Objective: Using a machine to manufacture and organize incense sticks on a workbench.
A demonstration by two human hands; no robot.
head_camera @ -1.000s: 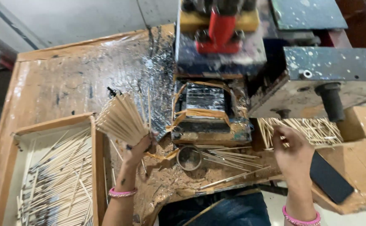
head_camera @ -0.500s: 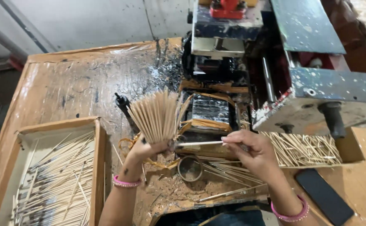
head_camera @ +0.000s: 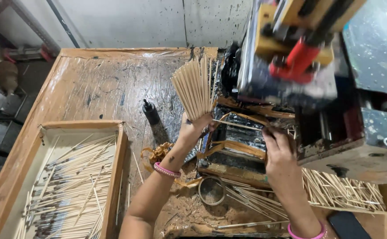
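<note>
The sticks [head_camera: 195, 88] are higher now, fanned in my left hand [head_camera: 195, 128]. My right hand [head_camera: 276, 152] has moved one stick [head_camera: 235, 125] to the machine [head_camera: 291, 66], pinching it.

tray [head_camera: 114, 177] w/ sticks [head_camera: 69, 186] left | machine [head_camera: 299, 66] right | loose sticks [head_camera: 339, 192] under machine

bare forearms, no sleeves, pink beaded bracelet on left wrist [head_camera: 166, 170], matching pink bracelet on right wrist [head_camera: 307, 232], small dark mark above left bracelet

L hand [head_camera: 193, 127] grips stick fan [head_camera: 194, 86] — R hand [head_camera: 278, 150] feeds stick [head_camera: 238, 125].
</note>
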